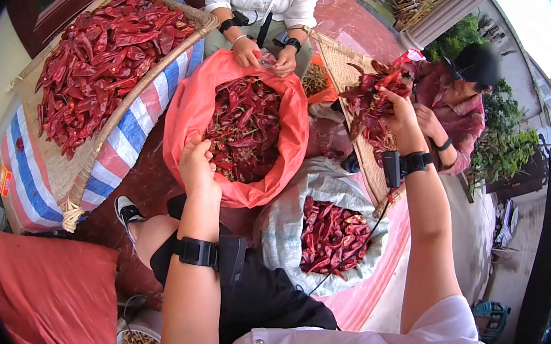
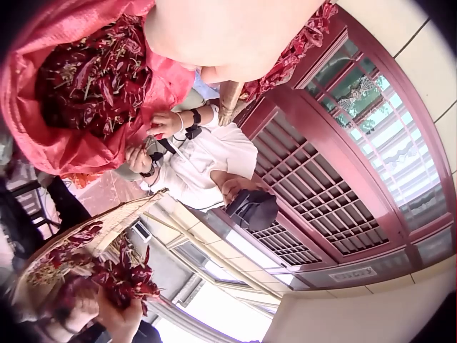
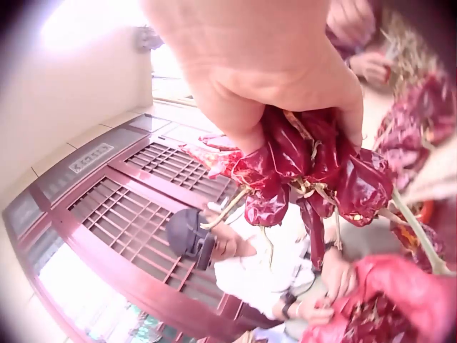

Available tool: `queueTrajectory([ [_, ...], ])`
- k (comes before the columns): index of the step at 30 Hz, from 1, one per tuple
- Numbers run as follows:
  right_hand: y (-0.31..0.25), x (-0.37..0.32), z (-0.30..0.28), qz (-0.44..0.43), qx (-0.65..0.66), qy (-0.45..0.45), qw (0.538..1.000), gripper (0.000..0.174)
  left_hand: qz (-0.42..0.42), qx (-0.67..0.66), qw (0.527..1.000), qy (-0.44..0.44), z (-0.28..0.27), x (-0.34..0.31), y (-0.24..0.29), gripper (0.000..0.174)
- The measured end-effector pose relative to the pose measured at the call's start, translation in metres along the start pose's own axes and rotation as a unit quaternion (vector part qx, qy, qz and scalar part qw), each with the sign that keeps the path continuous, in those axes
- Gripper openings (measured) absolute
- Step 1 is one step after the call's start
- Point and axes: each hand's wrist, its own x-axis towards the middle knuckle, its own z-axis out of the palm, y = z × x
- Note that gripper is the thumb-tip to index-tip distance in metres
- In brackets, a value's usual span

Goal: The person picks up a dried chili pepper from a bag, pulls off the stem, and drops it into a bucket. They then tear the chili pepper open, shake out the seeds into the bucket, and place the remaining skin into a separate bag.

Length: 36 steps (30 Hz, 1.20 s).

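My left hand (image 1: 197,164) pinches the near left rim of a red woven-plastic sack (image 1: 174,115). Inside the sack lie dried red chillies (image 1: 245,117) mixed with stems. Raised to the right, my right hand (image 1: 402,115) grips a bunch of dried red chillies (image 1: 375,89), above a flat woven basket (image 1: 337,56). From the right wrist view, the glossy chilli pods (image 3: 314,157) hang below my fingers with pale stems sticking out. Between my arms, a whitish sack (image 1: 277,219) full of red chillies stands near my knee.
Opposite me a person in white (image 1: 263,3) has both hands at the red sack's far rim. Another person in a dark cap (image 1: 465,103) sits beside the woven basket. A large tray (image 1: 73,188) heaped with chillies stands at left. A bucket (image 1: 126,338) with stems sits lower left.
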Motion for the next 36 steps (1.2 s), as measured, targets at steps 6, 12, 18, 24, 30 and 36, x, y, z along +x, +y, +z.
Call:
queueTrajectory([
  [6,0.038,0.049,-0.153,-0.131,-0.230,0.130,0.956,0.036,-0.003,0.004,1.000,-0.011,0.000,0.001,-0.002,0.024],
  [12,0.067,-0.003,-0.142,-0.159,-0.633,0.229,0.722,0.086,-0.002,0.022,1.000,-0.010,0.000,0.000,-0.003,0.023],
  [18,0.072,0.002,-0.086,-0.208,-0.667,0.205,0.686,0.078,-0.003,0.010,1.000,-0.022,0.002,-0.002,-0.003,0.022],
  [24,0.094,-0.024,0.057,-0.423,-0.577,-0.050,0.696,0.058,-0.005,-0.001,0.999,-0.039,0.002,-0.006,0.006,0.021],
  [30,0.204,-0.043,0.162,-0.048,-0.586,-0.342,0.733,0.070,-0.006,-0.020,0.999,-0.050,0.004,-0.002,0.009,0.021],
  [36,0.257,-0.053,0.204,0.172,-0.721,-0.230,0.631,0.116,-0.002,-0.034,0.999,-0.036,0.007,0.001,0.015,0.017],
])
